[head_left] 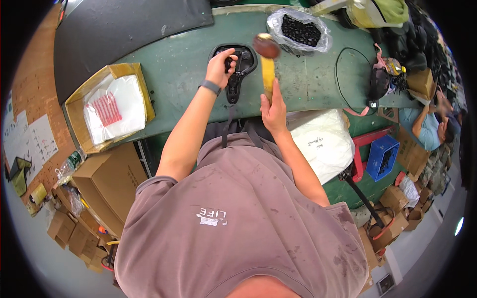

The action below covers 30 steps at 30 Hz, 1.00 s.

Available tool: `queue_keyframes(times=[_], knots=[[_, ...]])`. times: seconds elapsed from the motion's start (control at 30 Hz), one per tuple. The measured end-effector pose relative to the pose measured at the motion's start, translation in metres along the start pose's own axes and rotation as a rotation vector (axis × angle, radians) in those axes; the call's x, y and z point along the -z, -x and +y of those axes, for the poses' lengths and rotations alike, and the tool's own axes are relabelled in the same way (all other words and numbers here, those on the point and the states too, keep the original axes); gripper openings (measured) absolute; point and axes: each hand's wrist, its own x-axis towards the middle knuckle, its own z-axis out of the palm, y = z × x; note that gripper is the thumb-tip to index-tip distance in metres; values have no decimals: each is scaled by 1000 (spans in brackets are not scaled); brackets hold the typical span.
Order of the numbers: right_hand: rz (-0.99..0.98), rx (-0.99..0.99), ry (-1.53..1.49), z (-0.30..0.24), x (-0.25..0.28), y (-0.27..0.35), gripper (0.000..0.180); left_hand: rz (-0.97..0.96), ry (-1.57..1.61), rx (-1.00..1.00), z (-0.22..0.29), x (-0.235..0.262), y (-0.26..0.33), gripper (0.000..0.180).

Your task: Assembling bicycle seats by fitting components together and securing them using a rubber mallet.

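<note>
A black plastic housing [244,58], wide and rounded at the far end with a narrow stem toward me, lies on the green workbench. Over its left side, my left hand [219,68] is closed with the fingers curled; something dark shows between them, too small to name. My right hand [274,110] grips the yellow handle of a mallet [268,74]. The mallet's brown head, slightly blurred, is raised over the bench just right of the housing. Beyond it, a clear plastic bag [324,40] stands open, full of small black pieces.
A yellow-edged carton [147,99] lined with white plastic sits at the bench's left, near a black mat [134,22]. A white sack [323,144] and a blue crate [382,158] are below the right edge. A black cable [339,64] loops on the bench. Another person [422,126] is far right.
</note>
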Motion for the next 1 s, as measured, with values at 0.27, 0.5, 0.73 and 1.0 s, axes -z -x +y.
queue_keyframes(times=[0.27,0.5,0.73,1.0], knots=[[-183,-181,96,3,-9,0,73,-154,368,122,14,63,41,29],[-135,-266,-30,-23,-1,2,74,112,-508,-395,7,64,-14,24],[-114,-339,-191,-38,-12,-4,74,163,-1042,-910,0,66,-36,15],[-144,-375,-156,-39,-14,-13,73,174,-904,-740,-11,71,-35,20]])
